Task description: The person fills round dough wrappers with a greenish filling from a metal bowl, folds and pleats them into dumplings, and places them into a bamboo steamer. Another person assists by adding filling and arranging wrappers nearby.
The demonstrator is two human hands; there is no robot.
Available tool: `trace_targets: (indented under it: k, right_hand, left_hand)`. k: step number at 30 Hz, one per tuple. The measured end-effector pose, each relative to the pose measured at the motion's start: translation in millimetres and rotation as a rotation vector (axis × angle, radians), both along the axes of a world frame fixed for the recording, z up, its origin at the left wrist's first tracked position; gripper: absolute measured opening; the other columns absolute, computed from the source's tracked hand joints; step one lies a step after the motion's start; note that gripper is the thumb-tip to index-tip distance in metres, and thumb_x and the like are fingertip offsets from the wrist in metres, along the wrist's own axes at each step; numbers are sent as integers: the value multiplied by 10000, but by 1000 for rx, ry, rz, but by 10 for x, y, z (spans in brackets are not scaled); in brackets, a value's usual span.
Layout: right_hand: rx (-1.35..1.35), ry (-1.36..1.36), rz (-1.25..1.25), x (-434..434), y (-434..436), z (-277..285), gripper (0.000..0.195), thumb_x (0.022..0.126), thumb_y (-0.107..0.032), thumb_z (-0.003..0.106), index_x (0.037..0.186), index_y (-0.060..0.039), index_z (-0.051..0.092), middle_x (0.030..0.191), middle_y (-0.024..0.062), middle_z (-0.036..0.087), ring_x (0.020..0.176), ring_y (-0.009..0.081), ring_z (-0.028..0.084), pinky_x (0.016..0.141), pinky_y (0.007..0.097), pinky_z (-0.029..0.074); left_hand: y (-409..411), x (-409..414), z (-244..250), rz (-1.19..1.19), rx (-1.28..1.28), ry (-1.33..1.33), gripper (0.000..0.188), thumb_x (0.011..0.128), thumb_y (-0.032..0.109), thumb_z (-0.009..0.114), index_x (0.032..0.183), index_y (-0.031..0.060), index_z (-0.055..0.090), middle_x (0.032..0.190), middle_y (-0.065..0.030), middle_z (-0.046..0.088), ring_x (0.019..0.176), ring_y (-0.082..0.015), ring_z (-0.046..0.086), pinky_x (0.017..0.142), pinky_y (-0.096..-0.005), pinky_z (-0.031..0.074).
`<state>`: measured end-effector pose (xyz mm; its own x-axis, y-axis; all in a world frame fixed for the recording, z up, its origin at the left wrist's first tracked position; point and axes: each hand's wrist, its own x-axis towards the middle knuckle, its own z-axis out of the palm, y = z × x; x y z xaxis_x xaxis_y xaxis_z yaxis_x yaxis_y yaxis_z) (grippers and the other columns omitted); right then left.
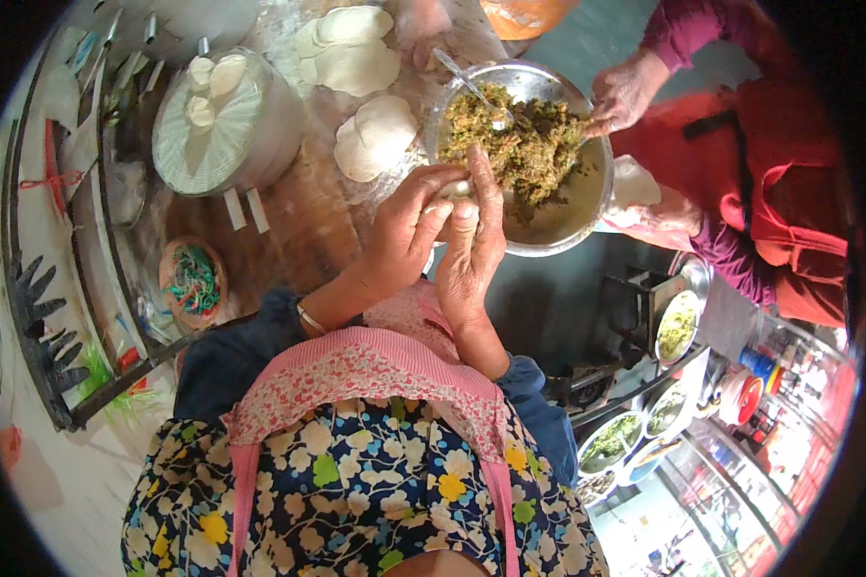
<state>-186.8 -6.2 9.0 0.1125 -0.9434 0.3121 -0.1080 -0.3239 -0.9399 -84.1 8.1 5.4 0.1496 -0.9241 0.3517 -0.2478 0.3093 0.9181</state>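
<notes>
My left hand (404,228) and my right hand (473,249) meet at the near rim of a metal bowl. Between their fingers they pinch a small piece of pale dough (455,190), mostly covered by the fingers. Chopped brown-green filling (527,144) is heaped in the metal bowl (556,247), and a metal spoon (456,66) rests in it. To the left of the bowl, thin round dough wrappers (375,137) lie on the floured wooden board, with more wrappers (350,54) stacked farther back.
A round woven steamer tray (216,162) carries several shaped dough pieces (200,113). Another person's hand (624,94) reaches into the bowl from the right; their other hand (664,209) holds a wrapper (633,182). A basket (193,283) of colored ties sits left. Food bowls (612,441) stand lower right.
</notes>
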Motion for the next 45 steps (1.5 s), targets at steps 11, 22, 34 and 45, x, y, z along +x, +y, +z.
trace_targets:
  k: [11, 22, 34, 45]
  right_hand:
    - [-37, 203, 393, 212, -259, 14, 419, 983, -379, 497, 1240, -67, 609, 1301, 220, 570, 1184, 374, 563, 1031, 426, 406]
    - [41, 164, 553, 1121, -309, 9, 248, 942, -188, 550, 1093, -14, 641, 1078, 166, 661, 924, 360, 636, 825, 404, 510]
    - [-317, 187, 450, 2291, -299, -197, 228, 939, -165, 501, 983, 0, 652, 928, 160, 669, 824, 341, 630, 742, 400, 513]
    - [-208, 233, 742, 2791, -434, -339, 444, 913, -239, 564, 1294, -15, 519, 1242, 205, 574, 1131, 373, 548, 951, 425, 430]
  left_hand:
    - [248, 288, -79, 86, 292, 176, 293, 1031, 223, 438, 1122, -16, 580, 972, -82, 643, 943, -141, 583, 845, -299, 464]
    - [293, 956, 5, 359, 108, 210, 269, 1018, 204, 443, 1037, -21, 589, 865, -146, 635, 785, -231, 600, 719, -361, 468]
    - [261, 1812, 52, 655, 259, 272, 284, 1009, 188, 419, 919, -24, 584, 791, -138, 609, 718, -222, 572, 679, -339, 463]
    - [349, 2557, -383, 597, 301, 503, 266, 1008, 215, 464, 939, 3, 609, 836, -28, 628, 767, -106, 561, 698, -268, 475]
